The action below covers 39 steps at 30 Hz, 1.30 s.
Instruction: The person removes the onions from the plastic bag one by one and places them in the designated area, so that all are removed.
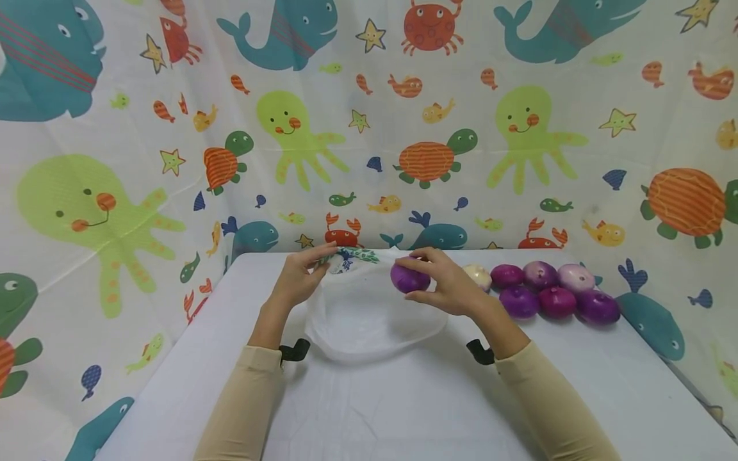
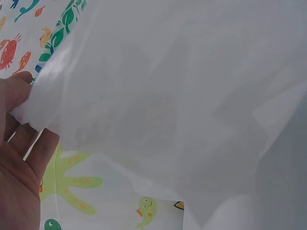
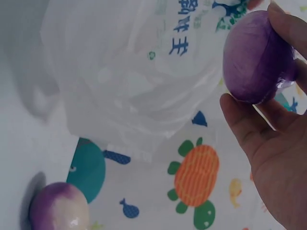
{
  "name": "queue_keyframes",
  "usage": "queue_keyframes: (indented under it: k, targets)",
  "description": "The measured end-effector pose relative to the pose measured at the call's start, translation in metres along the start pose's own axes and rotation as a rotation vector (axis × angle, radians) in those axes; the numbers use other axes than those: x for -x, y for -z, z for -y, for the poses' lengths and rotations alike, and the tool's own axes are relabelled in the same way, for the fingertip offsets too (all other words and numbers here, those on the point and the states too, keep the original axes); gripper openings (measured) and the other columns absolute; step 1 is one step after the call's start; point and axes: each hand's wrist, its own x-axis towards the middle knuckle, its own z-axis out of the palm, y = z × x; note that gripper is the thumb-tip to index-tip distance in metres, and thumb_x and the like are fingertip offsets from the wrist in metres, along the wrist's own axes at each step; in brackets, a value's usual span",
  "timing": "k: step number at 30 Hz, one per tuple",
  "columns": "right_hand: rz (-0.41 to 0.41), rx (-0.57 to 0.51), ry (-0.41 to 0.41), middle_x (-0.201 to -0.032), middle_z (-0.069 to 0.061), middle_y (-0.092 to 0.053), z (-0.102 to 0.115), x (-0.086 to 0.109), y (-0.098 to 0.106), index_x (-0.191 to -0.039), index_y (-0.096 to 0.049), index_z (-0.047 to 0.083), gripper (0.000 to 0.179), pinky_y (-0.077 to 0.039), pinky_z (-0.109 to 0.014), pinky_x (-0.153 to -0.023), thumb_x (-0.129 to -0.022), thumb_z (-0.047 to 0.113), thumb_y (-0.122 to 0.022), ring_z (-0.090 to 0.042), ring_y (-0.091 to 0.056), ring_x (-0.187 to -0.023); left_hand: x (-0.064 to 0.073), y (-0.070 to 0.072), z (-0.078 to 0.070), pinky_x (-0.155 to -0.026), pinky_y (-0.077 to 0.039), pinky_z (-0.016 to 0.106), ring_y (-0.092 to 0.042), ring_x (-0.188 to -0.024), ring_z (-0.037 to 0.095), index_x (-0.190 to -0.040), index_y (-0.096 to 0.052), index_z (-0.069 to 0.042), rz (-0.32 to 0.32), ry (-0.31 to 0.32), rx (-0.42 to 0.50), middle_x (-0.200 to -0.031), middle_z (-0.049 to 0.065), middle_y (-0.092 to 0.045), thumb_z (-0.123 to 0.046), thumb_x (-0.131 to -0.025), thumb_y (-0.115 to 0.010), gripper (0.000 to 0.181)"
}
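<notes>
My left hand (image 1: 296, 276) pinches the rim of a thin white plastic bag (image 1: 369, 314) with green and blue print. In the left wrist view, the bag's edge (image 2: 45, 96) lies between the thumb and fingers. A purple onion (image 1: 406, 276) is in my right hand (image 1: 450, 282), held between thumb and fingertips near the bag's upper right edge. The right wrist view shows this round, glossy onion (image 3: 256, 57) in front of the printed bag (image 3: 134, 62). Whether the bag holds anything cannot be made out through its cloudy film.
To the right on the white table (image 1: 369, 416) sits a cluster of several purple onions (image 1: 556, 302), in two rows. A pale onion (image 1: 477, 276) stands at their left, partly behind my right hand. A sea-animal printed curtain (image 1: 369, 128) hangs behind the table.
</notes>
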Motion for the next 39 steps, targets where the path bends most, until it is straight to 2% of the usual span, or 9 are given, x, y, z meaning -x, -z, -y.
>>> queue_keyframes:
  k: [12, 19, 24, 29, 39]
  targets:
    - [-0.038, 0.004, -0.028, -0.140, -0.006, -0.053, -0.012, 0.006, 0.017, -0.148, -0.059, 0.034, 0.065, -0.060, -0.042, -0.085, -0.088, 0.041, -0.083, -0.027, -0.049, -0.127, 0.000, 0.000, 0.000, -0.101, -0.056, 0.046, -0.061, -0.136, 0.025, -0.136, -0.071, -0.018, 0.001, 0.005, -0.011, -0.146, -0.001, -0.065, 0.002, -0.098, -0.064, 0.043]
    - [-0.045, -0.005, -0.072, -0.143, -0.008, -0.052, -0.019, 0.011, 0.025, -0.148, -0.059, 0.033, 0.066, -0.060, -0.052, -0.090, -0.088, 0.039, -0.083, -0.031, -0.049, -0.131, 0.001, -0.001, 0.000, -0.101, -0.056, 0.046, -0.060, -0.136, 0.026, -0.136, -0.071, -0.018, 0.002, 0.006, -0.008, -0.146, -0.001, -0.065, 0.002, -0.098, -0.064, 0.044]
    - [-0.044, 0.005, -0.081, -0.145, -0.010, -0.052, -0.025, 0.015, 0.030, -0.149, -0.058, 0.031, 0.066, -0.061, -0.050, -0.088, -0.089, 0.039, -0.082, -0.032, -0.050, -0.130, 0.000, 0.000, -0.001, -0.100, -0.056, 0.046, -0.061, -0.136, 0.026, -0.136, -0.071, -0.017, -0.003, 0.004, -0.007, -0.145, 0.000, -0.065, 0.003, -0.098, -0.064, 0.044]
    - [-0.037, -0.004, -0.129, -0.148, -0.011, -0.051, -0.030, 0.019, 0.037, -0.149, -0.058, 0.030, 0.066, -0.061, -0.051, -0.086, -0.088, 0.033, -0.083, -0.035, -0.052, -0.130, 0.000, 0.000, -0.002, -0.100, -0.057, 0.045, -0.061, -0.135, 0.026, -0.135, -0.071, -0.017, -0.005, 0.004, -0.007, -0.145, -0.001, -0.065, 0.003, -0.098, -0.064, 0.043]
    - [-0.004, 0.012, -0.233, -0.150, -0.011, -0.052, -0.043, 0.034, 0.050, -0.146, -0.060, 0.028, 0.064, -0.059, -0.057, -0.092, -0.086, 0.025, -0.083, -0.037, -0.056, -0.127, 0.001, 0.000, -0.003, -0.101, -0.056, 0.046, -0.060, -0.136, 0.026, -0.136, -0.071, -0.017, 0.001, 0.011, -0.008, -0.146, -0.001, -0.065, 0.002, -0.098, -0.064, 0.043]
